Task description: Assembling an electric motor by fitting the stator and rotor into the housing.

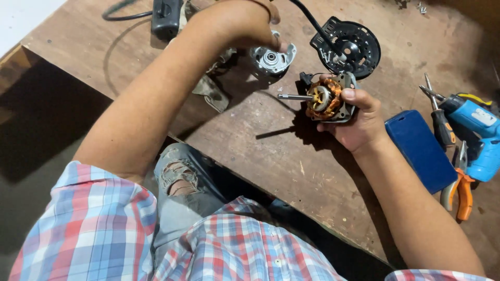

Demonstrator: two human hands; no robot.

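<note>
Your right hand (pixel 359 122) grips the copper-wound motor (pixel 327 99) above the wooden table (pixel 271 140); your left hand (pixel 245 23) closes on the metal end cap (pixel 273 58).

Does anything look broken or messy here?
The small motor with copper windings in the right hand is open, its coils bare. Its silver metal end cap lies apart under the left hand. The round black plastic cover sits loose on the scuffed wooden table.
</note>
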